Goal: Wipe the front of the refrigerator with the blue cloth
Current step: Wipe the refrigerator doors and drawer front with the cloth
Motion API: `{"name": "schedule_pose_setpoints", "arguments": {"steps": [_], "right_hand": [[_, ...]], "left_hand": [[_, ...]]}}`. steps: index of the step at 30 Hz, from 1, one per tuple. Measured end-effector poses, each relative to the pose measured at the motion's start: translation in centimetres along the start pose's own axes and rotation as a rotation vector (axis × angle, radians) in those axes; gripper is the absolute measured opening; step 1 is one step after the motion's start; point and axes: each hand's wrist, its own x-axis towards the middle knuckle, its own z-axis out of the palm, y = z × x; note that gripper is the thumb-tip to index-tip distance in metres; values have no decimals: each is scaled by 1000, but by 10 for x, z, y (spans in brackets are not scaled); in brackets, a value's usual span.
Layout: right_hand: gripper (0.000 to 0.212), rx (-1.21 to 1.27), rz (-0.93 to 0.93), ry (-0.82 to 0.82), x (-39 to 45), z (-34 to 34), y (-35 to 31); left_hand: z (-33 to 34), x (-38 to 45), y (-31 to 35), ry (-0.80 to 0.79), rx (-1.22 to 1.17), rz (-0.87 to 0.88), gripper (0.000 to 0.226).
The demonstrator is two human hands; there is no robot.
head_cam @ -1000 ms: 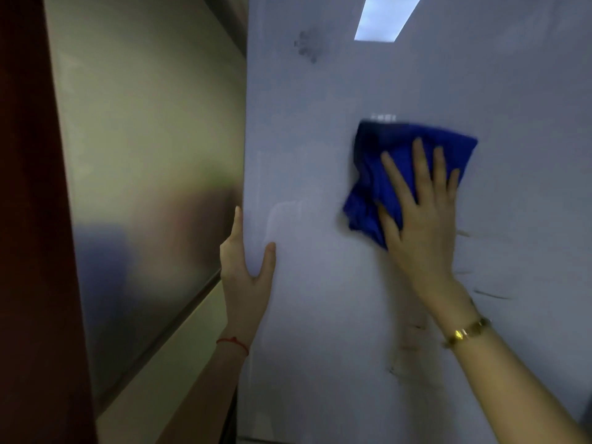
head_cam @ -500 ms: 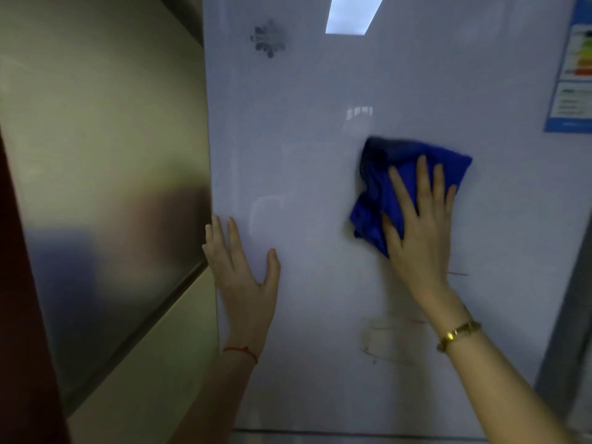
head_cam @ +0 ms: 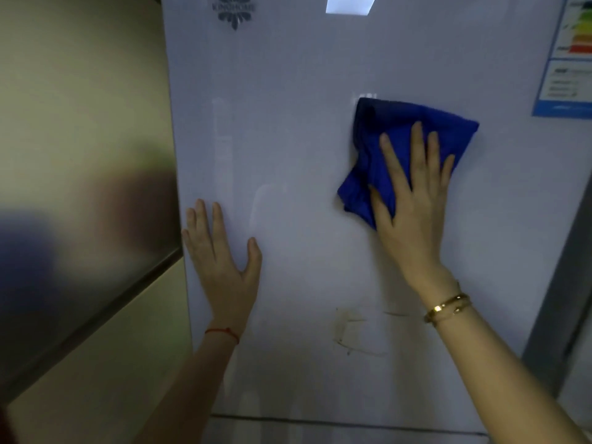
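Observation:
The white, glossy refrigerator front (head_cam: 288, 139) fills the middle of the view. A crumpled blue cloth (head_cam: 381, 129) lies flat against the door at upper right. My right hand (head_cam: 413, 206) presses on the cloth with fingers spread, covering its lower right part. My left hand (head_cam: 221, 261) rests flat on the door near its left edge, fingers apart, holding nothing. Brownish smear marks (head_cam: 349, 331) show on the door below my right wrist.
A brushed-metal panel (head_cam: 83, 155) stands close on the left, a pale cabinet face (head_cam: 105, 363) below it. An energy label (head_cam: 567, 56) sits at the door's upper right. A grey logo (head_cam: 234, 11) is near the top. A door seam (head_cam: 336, 419) runs below.
The view has shifted so the refrigerator sits more to the left and lower. My left hand went from gripping the door's edge to lying flat on its front. The cloth stays under my right hand.

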Motion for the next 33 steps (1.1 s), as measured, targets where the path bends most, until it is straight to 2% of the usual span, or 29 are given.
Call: {"name": "schedule_pose_setpoints", "arguments": {"steps": [2,5,7,9,12,13,15,19,21,23,24,26,28,30,33], "right_hand": [[56,5,-87,-54,-32,10,-11],[68,-64,-272,-226,-108,16,-4],[72,-117,-346,-261,-111,10,14],[67,-108,-316,-193,-76,3,24],[57,-7,-133,-52,-10,-3,14],[56,15,-85,-26,-1,-2,6],[59,29,-110,-39,-19,6,-7],[98,-72,-334,-290,-131,20,-7],[108,-122,-437,-362,-146,15,11],[100,-142,-469,-327,-118,8,25],[91,-126,-424,-270,-97,4,26],[69,-43,-249,-146,-57,1,15],[61,23,-100,-94,-47,4,-2],[67,29,-128,-133,-72,11,-14],[101,-34,-300,-328,-161,25,-11]], "left_hand": [[0,0,-1,1,-1,5,65],[0,-1,-1,-4,7,1,66],[0,0,-1,-7,13,10,65],[0,0,-1,-10,24,12,65],[0,0,0,5,33,18,65],[1,-1,0,8,36,19,65],[1,-1,-1,6,34,23,65],[0,-1,-1,-19,31,17,66],[-2,-2,-1,-22,33,28,65],[-2,-2,-1,-23,36,34,65],[-2,-2,-1,-23,37,31,65],[-1,-2,-1,-20,43,24,65],[0,-3,-2,-26,44,19,66],[-1,-4,-3,-34,38,21,66],[-3,-6,-3,-37,34,21,66]]}}
